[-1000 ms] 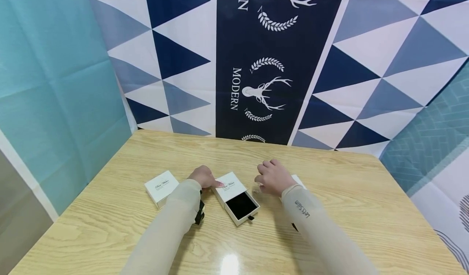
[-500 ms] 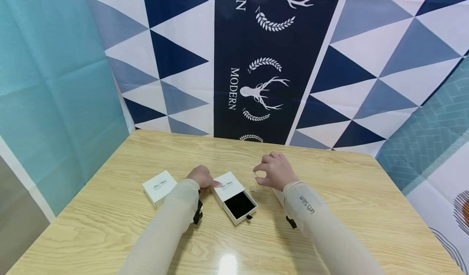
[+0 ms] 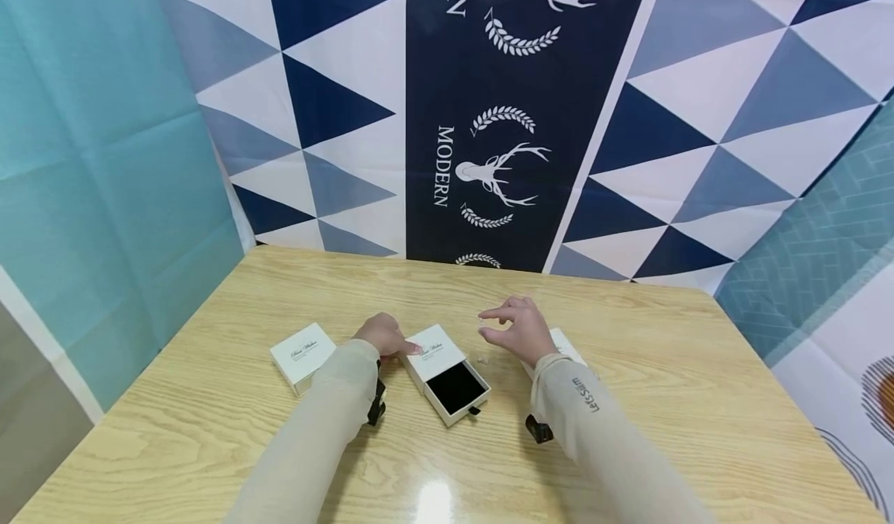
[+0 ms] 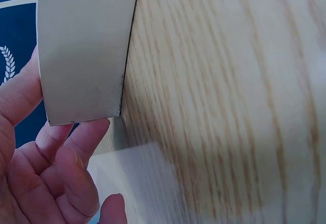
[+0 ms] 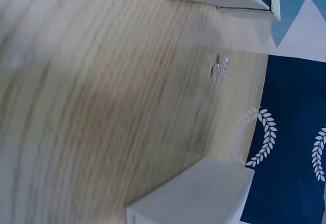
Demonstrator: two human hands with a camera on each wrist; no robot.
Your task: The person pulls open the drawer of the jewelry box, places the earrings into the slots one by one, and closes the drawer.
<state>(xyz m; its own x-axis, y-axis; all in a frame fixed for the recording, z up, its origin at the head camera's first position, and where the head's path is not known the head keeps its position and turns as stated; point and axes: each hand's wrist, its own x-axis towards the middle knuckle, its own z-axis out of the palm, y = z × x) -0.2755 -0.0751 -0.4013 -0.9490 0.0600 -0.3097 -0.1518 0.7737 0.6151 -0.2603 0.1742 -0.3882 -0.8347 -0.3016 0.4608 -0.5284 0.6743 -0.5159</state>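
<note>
In the head view my left hand [image 3: 382, 335] holds a white drawer-style gift box [image 3: 433, 351] by its far-left end, thumb on the printed lid. Its drawer [image 3: 482, 393] is pulled partly out toward the front right, showing a black lining. The left wrist view shows fingers [image 4: 86, 140] at the lower end of the box [image 4: 86, 56]. Above the table to the right, my right hand [image 3: 520, 334] pinches a small shiny earring [image 3: 480, 323] between thumb and index finger. Another earring [image 3: 483, 360], silvery with a pale bead, lies on the table.
A closed white gift box [image 3: 303, 353] sits left of my left forearm. Another white box [image 3: 567, 345] lies partly hidden behind my right wrist. The wooden table [image 3: 670, 415] ends at a patterned cloth backdrop [image 3: 489, 198].
My right hand has lifted from the table surface with the small earring between its fingertips. The left hand and the open box stay in place; the head view has shifted slightly.
</note>
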